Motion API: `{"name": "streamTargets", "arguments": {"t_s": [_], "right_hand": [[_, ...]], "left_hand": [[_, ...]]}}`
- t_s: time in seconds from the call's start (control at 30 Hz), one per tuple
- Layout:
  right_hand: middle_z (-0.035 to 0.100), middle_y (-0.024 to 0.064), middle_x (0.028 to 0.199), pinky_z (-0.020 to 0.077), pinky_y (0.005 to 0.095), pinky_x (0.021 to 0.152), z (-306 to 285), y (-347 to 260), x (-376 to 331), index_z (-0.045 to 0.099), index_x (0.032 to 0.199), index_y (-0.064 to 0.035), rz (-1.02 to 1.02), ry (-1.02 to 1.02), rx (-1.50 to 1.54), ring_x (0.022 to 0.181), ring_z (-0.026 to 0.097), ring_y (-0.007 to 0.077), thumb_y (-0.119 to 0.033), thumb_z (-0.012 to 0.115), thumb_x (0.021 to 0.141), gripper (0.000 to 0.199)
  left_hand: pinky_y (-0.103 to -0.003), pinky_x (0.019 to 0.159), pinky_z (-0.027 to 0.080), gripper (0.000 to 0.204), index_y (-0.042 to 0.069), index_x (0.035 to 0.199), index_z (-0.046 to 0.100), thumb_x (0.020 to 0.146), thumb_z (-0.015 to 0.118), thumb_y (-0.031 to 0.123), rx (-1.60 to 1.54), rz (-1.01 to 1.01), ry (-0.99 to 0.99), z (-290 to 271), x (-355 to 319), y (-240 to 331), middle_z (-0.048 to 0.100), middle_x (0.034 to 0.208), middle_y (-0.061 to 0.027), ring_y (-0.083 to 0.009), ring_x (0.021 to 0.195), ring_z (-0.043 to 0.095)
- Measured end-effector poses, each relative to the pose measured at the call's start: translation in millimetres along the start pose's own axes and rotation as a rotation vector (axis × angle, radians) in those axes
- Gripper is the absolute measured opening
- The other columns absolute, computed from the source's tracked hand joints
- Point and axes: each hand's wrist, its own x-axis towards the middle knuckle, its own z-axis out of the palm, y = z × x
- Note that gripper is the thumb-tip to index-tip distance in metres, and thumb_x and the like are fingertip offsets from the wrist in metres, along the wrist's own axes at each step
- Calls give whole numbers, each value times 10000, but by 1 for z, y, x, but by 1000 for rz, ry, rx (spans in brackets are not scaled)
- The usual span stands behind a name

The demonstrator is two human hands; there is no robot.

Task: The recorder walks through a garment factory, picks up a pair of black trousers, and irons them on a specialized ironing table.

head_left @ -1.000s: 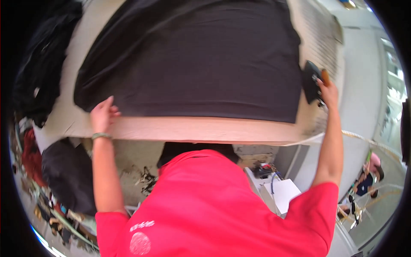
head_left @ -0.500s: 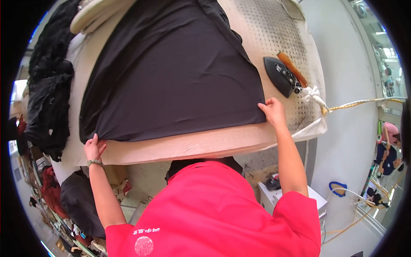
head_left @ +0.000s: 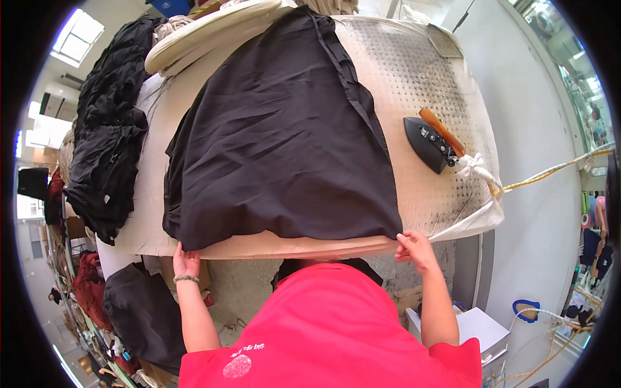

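Left grip (head_left: 187, 264) and right grip (head_left: 417, 251) hold black cloth (head_left: 284, 149) at near corners.

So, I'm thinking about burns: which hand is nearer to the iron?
Right. The right hand is at the near right corner of the black cloth, with the iron beyond that hand; the left hand is at the cloth's near left corner, much farther away.

Black cloth (head_left: 284, 155), spread, lightly creased

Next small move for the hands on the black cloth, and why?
Probably ease the left hand and right hand slightly apart to tauten the black cloth: they're at its near corners, but the near edge waves between them and creases cross the surface.
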Motion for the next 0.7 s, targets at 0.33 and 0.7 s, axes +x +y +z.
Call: {"name": "streamTargets", "arguments": {"t_s": [0.33, 0.7], "right_hand": [[637, 65, 804, 563, 346, 629, -8, -121, -68, 596, 903, -45, -659, -27, 298, 689, 649, 174, -148, 578, 974, 127], [632, 50, 856, 520, 347, 700, -12, -186, -56, 642, 1062, -58, -804, 205, 567, 769, 631, 183, -295, 617, 946, 266]], "left_hand": [[-402, 1011, 472, 405, -23, 1249, 592, 1021, 502, 299, -38, 477, -362, 87, -79, 106, 644, 1257, -140, -260, 1137, 619], [-332, 906, 504, 355, 16, 1180, 624, 1004, 489, 293, 759, 1266, -178, 115, -81, 153, 662, 1132, -133, -228, 1012, 645]]}}
